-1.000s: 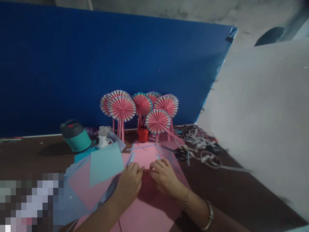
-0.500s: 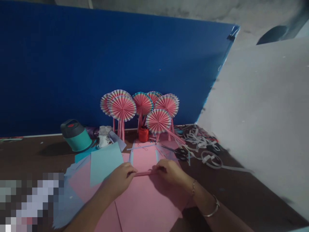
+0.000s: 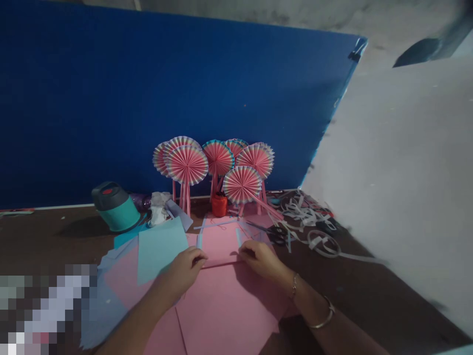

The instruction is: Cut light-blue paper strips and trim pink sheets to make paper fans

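Note:
A pink sheet of paper [image 3: 220, 239] with pale blue strips along its sides lies in front of me, its near edge folded into a narrow pleat. My left hand [image 3: 188, 266] pinches the left end of that fold. At the right end, the fingers of my right hand [image 3: 260, 256] are closed on the same edge; a bracelet and a bangle circle that wrist. Under both hands spread larger pink sheets [image 3: 229, 305]. Scissors [image 3: 277, 234] rest just beyond my right hand. Near my left hand is a light blue sheet [image 3: 162, 249].
Several round pleated paper fans [image 3: 187, 165] lean against the blue board [image 3: 221, 74]. A red thread spool [image 3: 219, 204] stands before them. Paper strip scraps [image 3: 299, 212] and a tape ring [image 3: 323, 244] lie right. A teal container [image 3: 117, 209] tilts at left. A white wall [image 3: 399, 172] bounds the right.
The folded edge has shifted slightly away from me and looks a little flatter and wider. My left hand has slid slightly left; my right hand has moved up a touch.

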A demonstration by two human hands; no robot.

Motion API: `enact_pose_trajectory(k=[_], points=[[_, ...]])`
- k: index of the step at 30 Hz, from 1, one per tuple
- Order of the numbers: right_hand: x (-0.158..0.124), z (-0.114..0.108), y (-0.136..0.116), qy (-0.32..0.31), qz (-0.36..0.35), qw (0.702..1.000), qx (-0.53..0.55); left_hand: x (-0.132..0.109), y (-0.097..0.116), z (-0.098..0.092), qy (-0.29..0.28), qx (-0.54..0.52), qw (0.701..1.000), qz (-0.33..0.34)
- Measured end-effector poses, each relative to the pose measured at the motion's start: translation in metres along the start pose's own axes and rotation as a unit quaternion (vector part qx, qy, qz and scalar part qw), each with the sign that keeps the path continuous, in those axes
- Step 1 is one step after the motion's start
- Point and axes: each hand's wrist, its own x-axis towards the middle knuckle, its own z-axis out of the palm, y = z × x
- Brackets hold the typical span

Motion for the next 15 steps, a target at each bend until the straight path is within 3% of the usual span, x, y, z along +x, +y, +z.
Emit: enact_pose_trajectory(k=[5, 15], points=[[0.0017, 0.0022, -0.0038, 0.015, 0.051, 0.998, 0.02, -0.0005, 0.0051, -0.0017, 0.027, -0.006, 1.0, -0.011], [0.0039, 0.0028, -0.0069, 0.023, 0.073, 0.997, 0.018, 0.0002, 0.0041, 0.0019, 0.04, -0.017, 0.999, -0.03]])
